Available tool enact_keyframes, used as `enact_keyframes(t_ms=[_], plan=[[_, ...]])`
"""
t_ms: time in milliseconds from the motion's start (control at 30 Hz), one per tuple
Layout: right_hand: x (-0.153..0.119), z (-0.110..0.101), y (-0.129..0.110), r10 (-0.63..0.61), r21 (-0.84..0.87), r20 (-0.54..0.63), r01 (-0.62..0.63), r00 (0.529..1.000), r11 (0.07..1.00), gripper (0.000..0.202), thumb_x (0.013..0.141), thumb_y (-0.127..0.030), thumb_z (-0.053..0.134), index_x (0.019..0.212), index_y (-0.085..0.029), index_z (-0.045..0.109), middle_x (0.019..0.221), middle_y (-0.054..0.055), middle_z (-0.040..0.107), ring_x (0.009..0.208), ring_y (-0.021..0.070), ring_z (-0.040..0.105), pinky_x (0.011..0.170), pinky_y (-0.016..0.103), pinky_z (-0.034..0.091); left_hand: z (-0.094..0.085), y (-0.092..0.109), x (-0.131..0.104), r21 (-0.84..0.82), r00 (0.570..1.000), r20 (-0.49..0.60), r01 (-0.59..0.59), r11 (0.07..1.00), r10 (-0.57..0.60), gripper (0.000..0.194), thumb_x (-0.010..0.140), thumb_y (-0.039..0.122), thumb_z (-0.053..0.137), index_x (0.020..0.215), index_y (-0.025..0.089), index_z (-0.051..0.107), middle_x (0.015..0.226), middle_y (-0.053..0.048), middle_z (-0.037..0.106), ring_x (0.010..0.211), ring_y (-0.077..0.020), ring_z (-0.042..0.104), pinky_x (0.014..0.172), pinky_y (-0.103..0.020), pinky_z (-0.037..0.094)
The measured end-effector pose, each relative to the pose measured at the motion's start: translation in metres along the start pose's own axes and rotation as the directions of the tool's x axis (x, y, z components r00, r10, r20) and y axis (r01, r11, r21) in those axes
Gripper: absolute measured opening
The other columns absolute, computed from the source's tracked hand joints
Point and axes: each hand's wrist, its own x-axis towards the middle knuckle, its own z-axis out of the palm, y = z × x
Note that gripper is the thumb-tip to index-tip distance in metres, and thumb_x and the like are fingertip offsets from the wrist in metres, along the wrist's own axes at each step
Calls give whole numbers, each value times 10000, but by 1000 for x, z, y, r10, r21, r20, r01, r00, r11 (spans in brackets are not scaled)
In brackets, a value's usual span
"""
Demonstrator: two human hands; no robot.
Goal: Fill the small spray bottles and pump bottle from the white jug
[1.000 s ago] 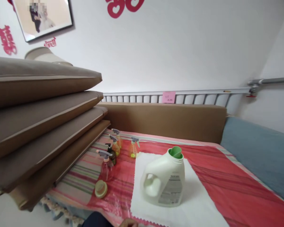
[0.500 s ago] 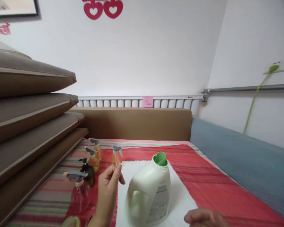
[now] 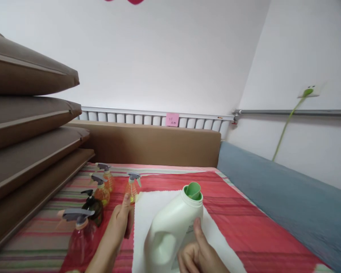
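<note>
A pale green detergent jug (image 3: 165,220) with a hollow handle stands, mouth up, on a white cloth (image 3: 143,201). Inside its mouth shows a bright green spout (image 3: 193,190). My left hand (image 3: 121,220) is left of the jug, apart from it, thumb up and fingers curled around nothing. In front of the jug's lower right side is my right hand (image 3: 197,256), also thumb up with its fingers folded in and nothing seen in them. Whether it touches the jug I cannot tell. An orange spray bottle (image 3: 131,189) with a grey trigger stands just beyond my left hand.
At left stand a pink spray bottle (image 3: 82,242), a dark pump bottle (image 3: 93,208) and two more orange spray bottles (image 3: 102,194). Brown cushions (image 3: 31,136) are stacked beside them. A brown padded board (image 3: 153,146) and a blue padded side (image 3: 272,185) border the red striped cloth (image 3: 238,220).
My right hand has come up and left, in front of the jug. My left hand has moved slightly left, its thumb now raised. The view has shifted a little.
</note>
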Motion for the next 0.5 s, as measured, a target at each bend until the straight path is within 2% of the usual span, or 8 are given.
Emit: enact_keyframes(t_ms=[133,233,367,500], plan=[[-1,5,0,62,114,40,-66,997,991,816,698,-819,73,208,-199,277,243,-19,273,235,46,337,353,196,156,-4,0,-6,-6,999,-30,-12,1000,11,757,784,719,109,249,230,326,247,11,272,297,-108,313,414,-251,249],[-2,9,-5,105,152,45,-111,993,982,810,707,-814,102,217,-195,283,244,-26,280,206,55,371,311,183,158,-1,-1,-5,-7,1000,-8,-16,1000,16,765,776,728,109,241,231,337,243,10,274,297,-107,323,423,-252,262],[-3,11,-10,139,178,8,-138,990,974,802,718,-805,135,233,-187,297,260,-20,321,203,75,425,279,169,168,6,-4,-2,1,998,52,22,1000,-22,769,757,746,109,233,235,343,224,5,281,280,-100,301,408,-251,254],[1,9,-7,154,166,17,-155,988,974,805,700,-818,154,219,-187,286,254,-22,302,202,81,434,279,169,161,10,-2,-3,-24,999,34,28,999,-28,748,769,729,140,237,235,319,217,13,267,273,-93,299,397,-243,258]])
